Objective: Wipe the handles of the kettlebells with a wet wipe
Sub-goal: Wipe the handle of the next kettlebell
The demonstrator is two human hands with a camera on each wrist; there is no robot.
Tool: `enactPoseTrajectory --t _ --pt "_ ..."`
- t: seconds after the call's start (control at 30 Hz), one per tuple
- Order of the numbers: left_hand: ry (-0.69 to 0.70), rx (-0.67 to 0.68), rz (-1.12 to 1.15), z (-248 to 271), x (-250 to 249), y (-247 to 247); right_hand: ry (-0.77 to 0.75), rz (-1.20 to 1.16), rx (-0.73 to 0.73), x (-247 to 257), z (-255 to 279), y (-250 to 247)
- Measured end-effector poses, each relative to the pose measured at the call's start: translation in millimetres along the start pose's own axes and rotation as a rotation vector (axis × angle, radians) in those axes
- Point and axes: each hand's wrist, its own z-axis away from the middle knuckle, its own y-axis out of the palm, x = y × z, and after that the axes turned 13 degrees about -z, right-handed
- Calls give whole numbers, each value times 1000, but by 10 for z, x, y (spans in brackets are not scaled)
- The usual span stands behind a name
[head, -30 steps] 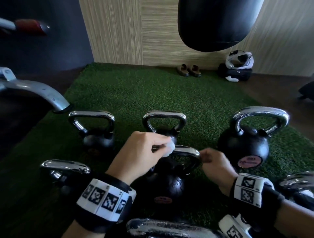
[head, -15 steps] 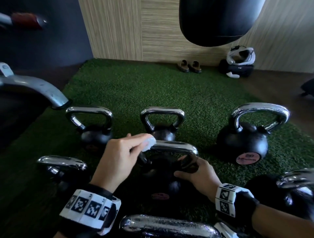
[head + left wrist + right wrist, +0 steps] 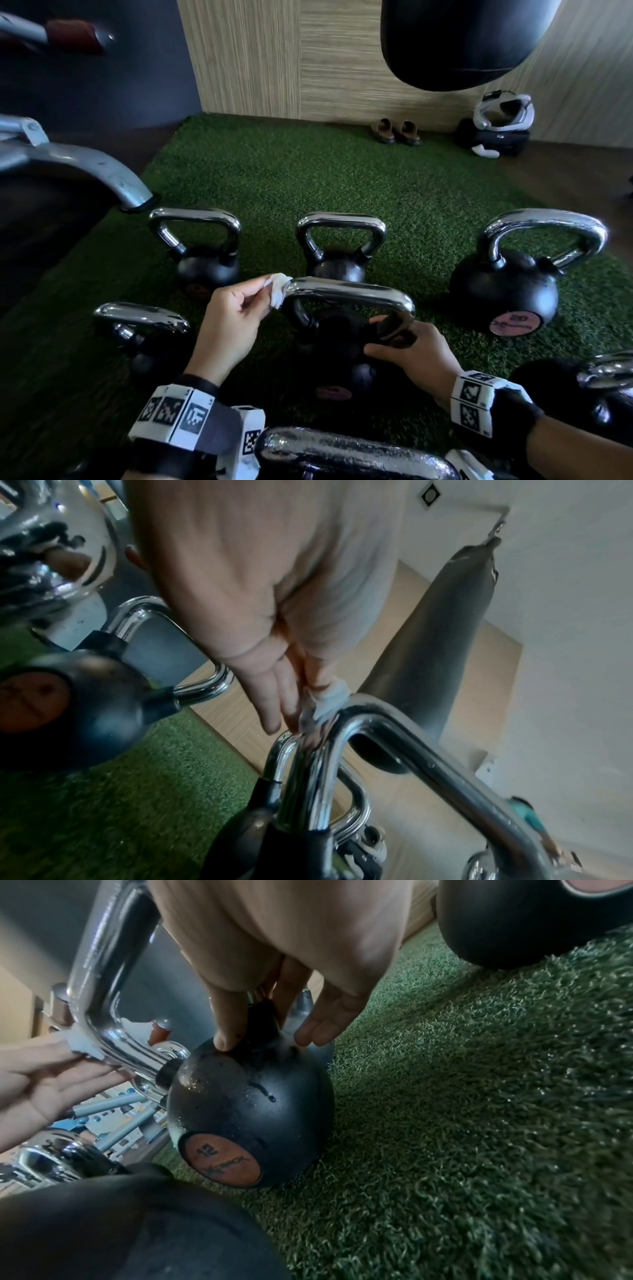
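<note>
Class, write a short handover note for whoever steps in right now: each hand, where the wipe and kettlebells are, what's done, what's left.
Left hand: pinches the wet wipe against the left corner of the middle kettlebell's handle.
Right hand: steadies that kettlebell at the handle's right base.
Done: cannot tell which handles are already wiped.
Left: finish this handle, then check the other kettlebells standing around it on the turf.

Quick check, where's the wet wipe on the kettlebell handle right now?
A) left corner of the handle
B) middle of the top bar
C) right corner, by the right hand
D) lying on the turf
A: the left hand pinches the wet wipe against the left corner of the kettlebell handle, while the right hand steadies the handle's right base.
</note>
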Motion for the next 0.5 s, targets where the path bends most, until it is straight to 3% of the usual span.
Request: enactPoseTrajectory --t 0.13,0.27,0.43,0.5 --pt "-88 33 52 23 106 -1 -16 13 4 -28 -10 4" --pt "-109 193 -78 126 299 97 -22 29 19 -54 -40 -18" --pt "-115 322 -82 155 340 58 -35 59 43 -3 -58 -45" --pt "-72 247 -155 175 342 72 -34 54 54 31 -46 -56"
